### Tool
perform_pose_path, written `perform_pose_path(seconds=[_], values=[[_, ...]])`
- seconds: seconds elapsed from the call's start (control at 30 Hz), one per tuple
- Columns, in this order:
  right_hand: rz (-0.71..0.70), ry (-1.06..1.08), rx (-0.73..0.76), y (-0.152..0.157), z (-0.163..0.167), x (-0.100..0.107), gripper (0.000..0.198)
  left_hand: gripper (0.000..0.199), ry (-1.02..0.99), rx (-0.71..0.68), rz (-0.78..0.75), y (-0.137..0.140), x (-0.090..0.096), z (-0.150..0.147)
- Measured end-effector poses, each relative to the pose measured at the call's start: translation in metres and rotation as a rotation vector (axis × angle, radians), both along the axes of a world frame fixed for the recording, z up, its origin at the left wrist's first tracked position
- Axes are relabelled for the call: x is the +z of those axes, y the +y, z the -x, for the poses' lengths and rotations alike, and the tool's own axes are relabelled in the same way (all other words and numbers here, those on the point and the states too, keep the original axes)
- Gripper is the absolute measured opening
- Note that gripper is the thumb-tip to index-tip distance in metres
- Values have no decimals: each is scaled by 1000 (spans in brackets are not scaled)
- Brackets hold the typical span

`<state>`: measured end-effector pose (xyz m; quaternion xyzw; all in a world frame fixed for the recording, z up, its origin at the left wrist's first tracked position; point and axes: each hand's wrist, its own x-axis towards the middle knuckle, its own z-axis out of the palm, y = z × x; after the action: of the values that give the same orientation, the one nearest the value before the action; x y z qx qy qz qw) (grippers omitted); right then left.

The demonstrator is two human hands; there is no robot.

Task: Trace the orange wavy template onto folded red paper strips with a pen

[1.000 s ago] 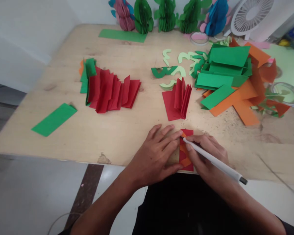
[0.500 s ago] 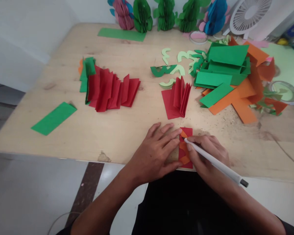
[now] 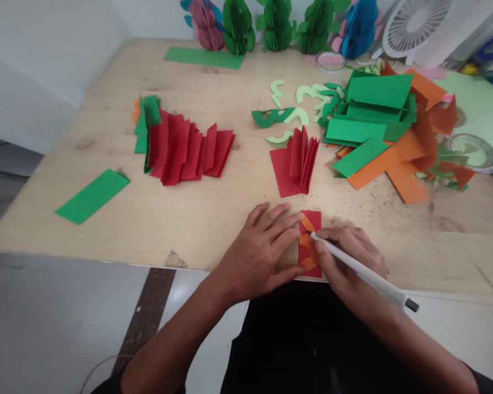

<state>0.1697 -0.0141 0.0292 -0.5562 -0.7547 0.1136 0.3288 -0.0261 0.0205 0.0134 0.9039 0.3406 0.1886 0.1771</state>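
Note:
At the table's front edge lies a red paper strip [image 3: 317, 218] with an orange curved paper cutout [image 3: 311, 256] on top. My left hand [image 3: 261, 254] rests flat beside them, fingers spread, its fingertips and thumb pressing on the left side of the cutout. In my right hand [image 3: 353, 254] is a white pen [image 3: 365, 274], gripped between thumb and fingers. Its dark tip touches the cutout's edge near the upper part of the strip. Just beyond the strip stands a bunch of folded red paper [image 3: 302, 164].
Folded red papers [image 3: 181, 148] stand left of centre, near a green strip [image 3: 92, 197]. To the right are piled green papers [image 3: 380, 93] and orange papers [image 3: 405, 178]. Pale green cutouts [image 3: 277, 90], a white fan [image 3: 417, 24] and green paper figures [image 3: 277, 27] occupy the back.
The pen tip has shifted slightly along the orange cutout's edge. My left hand keeps its place on the paper. The whole view has moved a little.

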Motion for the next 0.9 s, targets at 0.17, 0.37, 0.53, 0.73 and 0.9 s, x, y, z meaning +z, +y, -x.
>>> perform_pose_path(seconds=[0.17, 0.37, 0.53, 0.73, 0.9], values=[[8, 20, -7, -2, -1, -1, 6, 43, -14, -7, -14, 0, -1, 0], [10, 38, -22, -3, -1, -2, 6, 44, -10, -9, -17, 0, -1, 0], [29, 62, -35, -2, -1, 0, 6, 43, -14, -9, -10, 0, 0, 0], [141, 123, -64, 4, -4, 4, 6, 46, -38, 2, -15, -1, -1, -1], [139, 126, -10, 7, -1, 1, 6, 44, -36, 6, -6, -1, -1, 0]])
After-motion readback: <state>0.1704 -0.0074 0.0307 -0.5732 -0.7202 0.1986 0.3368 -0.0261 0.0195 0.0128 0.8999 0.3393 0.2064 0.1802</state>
